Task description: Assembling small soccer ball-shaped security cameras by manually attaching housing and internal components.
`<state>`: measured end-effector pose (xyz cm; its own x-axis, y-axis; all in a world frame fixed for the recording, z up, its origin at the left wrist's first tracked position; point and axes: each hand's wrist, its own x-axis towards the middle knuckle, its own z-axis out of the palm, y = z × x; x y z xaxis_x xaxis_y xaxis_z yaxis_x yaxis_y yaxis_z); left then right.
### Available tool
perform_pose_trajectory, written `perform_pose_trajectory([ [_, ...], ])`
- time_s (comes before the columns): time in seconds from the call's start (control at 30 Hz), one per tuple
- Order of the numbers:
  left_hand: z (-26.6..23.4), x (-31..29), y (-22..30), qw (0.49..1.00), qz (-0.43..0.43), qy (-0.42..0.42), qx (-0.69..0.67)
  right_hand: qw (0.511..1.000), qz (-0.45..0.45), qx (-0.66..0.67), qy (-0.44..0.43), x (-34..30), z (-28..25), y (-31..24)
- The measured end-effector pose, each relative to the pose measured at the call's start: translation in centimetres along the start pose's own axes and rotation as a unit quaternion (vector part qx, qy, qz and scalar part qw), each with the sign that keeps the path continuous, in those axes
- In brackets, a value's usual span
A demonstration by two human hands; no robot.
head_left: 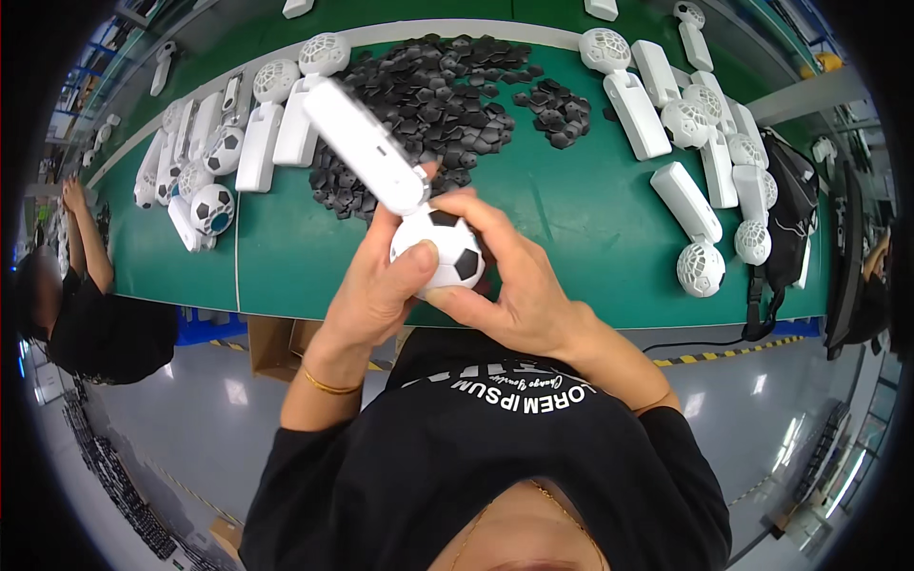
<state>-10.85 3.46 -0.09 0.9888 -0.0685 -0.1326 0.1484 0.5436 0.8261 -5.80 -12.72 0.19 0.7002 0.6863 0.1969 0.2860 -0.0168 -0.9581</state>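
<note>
Both hands grip a white handheld device with a soccer-ball head [438,249], held up over the front of the green table. Its long white handle [357,143] tilts away to the upper left. My left hand [373,285] is closed round the ball's left side, its thumb pressed on the white shell. On the right side, my right hand [519,281] wraps the ball, with its thumb low on the front. Black pentagon patches show on the ball; its underside is hidden. Beyond the hands spreads a heap of small black pentagon pieces [428,95].
Similar white devices lie in a group at the left [257,147] and another at the right [636,114], several with open lattice heads. A black bag [790,190] rests at the table's right end. Another person [90,285] is at far left. A cardboard box [271,347] stands below the table edge.
</note>
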Motion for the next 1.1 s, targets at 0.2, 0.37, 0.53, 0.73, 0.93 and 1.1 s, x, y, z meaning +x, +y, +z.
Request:
perform_pose_trajectory([
  [0.2,-1.0,-0.1,-0.2,0.995,-0.057,0.078,-0.007,0.974,-0.109,-0.197,0.021,2.3,-4.0,2.5],
  [0.37,-1.4,0.7,-0.4,0.997,0.012,0.071,0.039,0.961,-0.013,-0.256,0.100,4.5,-5.2,6.1],
  [0.53,-1.9,0.9,-0.2,0.994,0.024,0.092,0.052,0.909,-0.110,-0.398,0.056,6.2,-4.0,6.7],
  [0.73,-2.1,1.3,0.0,0.992,0.036,0.107,0.053,0.866,-0.145,-0.479,0.017,6.6,-3.8,7.6],
  [0.93,-1.6,2.2,-0.5,0.992,0.050,0.110,0.039,0.883,-0.150,-0.442,0.053,6.9,-4.3,7.8],
  [1.1,-0.2,2.5,-0.5,0.986,0.083,0.146,0.003,0.985,0.096,0.095,0.107,4.6,-2.5,1.8],
])
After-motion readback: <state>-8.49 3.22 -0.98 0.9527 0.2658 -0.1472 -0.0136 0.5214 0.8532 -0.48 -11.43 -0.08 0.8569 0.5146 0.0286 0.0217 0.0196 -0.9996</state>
